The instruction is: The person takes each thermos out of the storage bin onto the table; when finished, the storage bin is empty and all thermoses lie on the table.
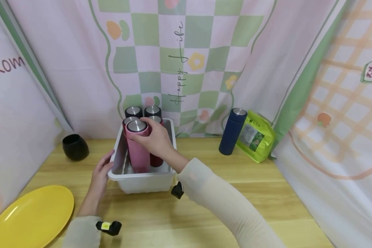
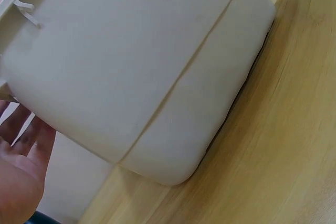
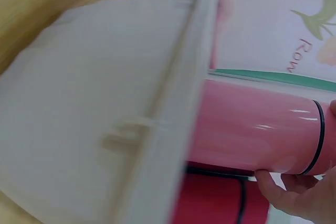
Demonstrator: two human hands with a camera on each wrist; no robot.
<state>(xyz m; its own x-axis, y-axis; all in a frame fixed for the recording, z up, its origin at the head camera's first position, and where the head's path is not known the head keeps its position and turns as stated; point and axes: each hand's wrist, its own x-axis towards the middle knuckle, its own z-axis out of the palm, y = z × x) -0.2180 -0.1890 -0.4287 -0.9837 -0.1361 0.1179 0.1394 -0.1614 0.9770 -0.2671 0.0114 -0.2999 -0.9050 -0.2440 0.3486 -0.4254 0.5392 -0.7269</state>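
Note:
A pink thermos (image 1: pixel 139 156) with a steel-topped lid stands upright inside a white rectangular bin (image 1: pixel 145 185). My right hand (image 1: pixel 157 139) grips it near the lid, thumb on the near side and fingers behind. In the right wrist view, fingertips press the pink thermos (image 3: pixel 252 124) close to its black ring. My left hand (image 1: pixel 100 174) holds the bin's rim at the left front corner. Behind the pink thermos are two red thermoses, one at the right (image 1: pixel 156 161) partly covered by my right hand. Two black-topped thermoses (image 1: pixel 133 112) fill the back of the bin.
To the right, a dark blue thermos (image 1: pixel 231 132) stands beside a bright green bag (image 1: pixel 258 137). A black cup (image 1: pixel 75 147) is at the left, and a yellow oval plate (image 1: pixel 32 215) lies at the front left. Printed curtains (image 1: pixel 198 51) enclose the wooden table (image 1: pixel 204 220).

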